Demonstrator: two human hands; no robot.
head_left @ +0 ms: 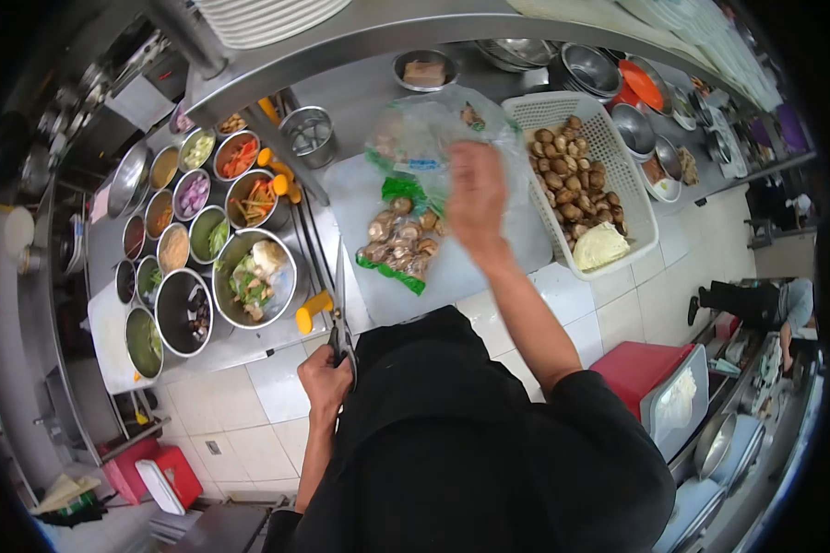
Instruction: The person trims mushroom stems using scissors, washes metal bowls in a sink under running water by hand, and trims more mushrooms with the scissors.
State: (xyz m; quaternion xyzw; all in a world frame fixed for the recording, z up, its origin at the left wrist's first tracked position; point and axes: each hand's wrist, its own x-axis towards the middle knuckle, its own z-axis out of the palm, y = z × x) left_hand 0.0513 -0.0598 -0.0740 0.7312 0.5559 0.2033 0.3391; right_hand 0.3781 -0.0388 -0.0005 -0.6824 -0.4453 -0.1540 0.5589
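Note:
My left hand point(326, 380) is closed around the dark handles of a pair of scissors point(339, 318), blades pointing toward the back of the counter. My right hand point(478, 189) is raised over the white cutting board point(523, 230), in front of a clear plastic bag point(424, 138). Motion blurs its fingers, so whether it grips anything is unclear. To its left on the board lies a green-and-clear pack of mushrooms point(398, 241). Right of the board, a white perforated basket point(650, 217) contains loose brown mushrooms point(572, 180) and a pale yellowish piece point(601, 245).
Several metal containers of cut vegetables crowd the left, including a large bowl point(254, 276). Yellow-handled tools point(314, 311) lie beside the board. A metal shelf point(415, 28) with plates overhangs the back. Metal bowls point(592, 69) stand back right. Another person point(756, 304) is far right.

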